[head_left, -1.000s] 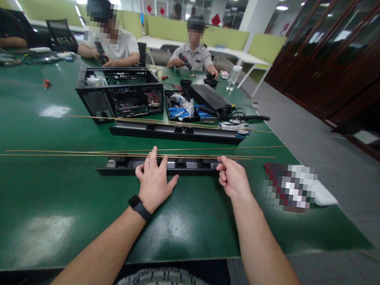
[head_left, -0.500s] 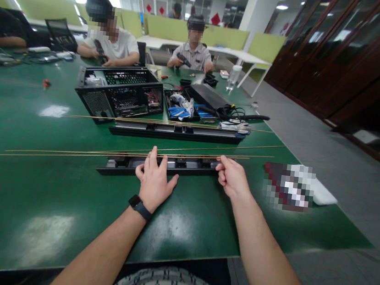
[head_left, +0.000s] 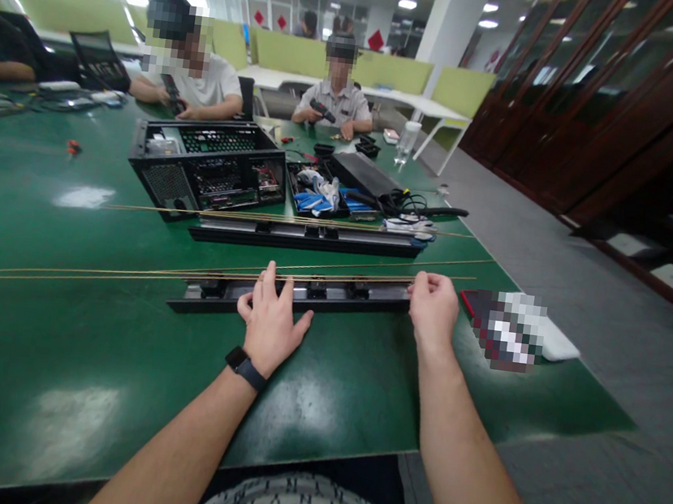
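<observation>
Tabletop (head_left: 163, 362), glossy green, in lit office (head_left: 395, 73)

A long, narrow black rail (head_left: 354, 305) with a silvery channel and dark blocks inside lies on the green table (head_left: 133, 358). Thin golden rods (head_left: 187, 273) stretch lengthwise over it, slightly fanned, passing both ends.

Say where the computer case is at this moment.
In the head view, the computer case is left of centre on the green table, behind the left part of the far black rail and just left of the blue-and-white gloves.
</observation>
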Motion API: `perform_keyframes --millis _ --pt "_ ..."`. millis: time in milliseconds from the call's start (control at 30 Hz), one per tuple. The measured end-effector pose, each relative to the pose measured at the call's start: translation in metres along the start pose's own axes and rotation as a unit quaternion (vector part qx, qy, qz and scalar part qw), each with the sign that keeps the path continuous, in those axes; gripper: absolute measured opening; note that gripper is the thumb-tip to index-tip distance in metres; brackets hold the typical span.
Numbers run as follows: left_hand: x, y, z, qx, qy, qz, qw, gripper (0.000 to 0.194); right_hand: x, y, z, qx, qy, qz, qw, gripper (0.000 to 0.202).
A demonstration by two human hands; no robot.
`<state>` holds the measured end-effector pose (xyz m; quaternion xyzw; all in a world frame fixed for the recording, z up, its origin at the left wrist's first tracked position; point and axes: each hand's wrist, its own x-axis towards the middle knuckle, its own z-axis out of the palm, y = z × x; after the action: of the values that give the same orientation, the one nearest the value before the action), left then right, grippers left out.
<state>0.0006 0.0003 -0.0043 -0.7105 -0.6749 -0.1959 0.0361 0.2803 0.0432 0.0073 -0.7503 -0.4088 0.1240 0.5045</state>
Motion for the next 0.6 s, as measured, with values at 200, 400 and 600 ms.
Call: perform_keyframes --millis 200,400,600 --pt "0.000 0.000 0.000 -0.002 -0.003 0.001 1.000 0.067 0.016 0.002 -0.025 -0.116 0.068 -0.033 0.990 0.038" --pt "0.000 -0.001 0.001 -0.004 0.003 0.006 1.000 0.065 0.022 0.022 -0.054 -0.203 0.077 0.004 0.976 0.038" --pt "0.000 -0.001 0.002 0.005 0.010 0.007 1.000 0.065 0.030 0.039 -0.064 -0.228 0.080 0.006 0.970 0.041"
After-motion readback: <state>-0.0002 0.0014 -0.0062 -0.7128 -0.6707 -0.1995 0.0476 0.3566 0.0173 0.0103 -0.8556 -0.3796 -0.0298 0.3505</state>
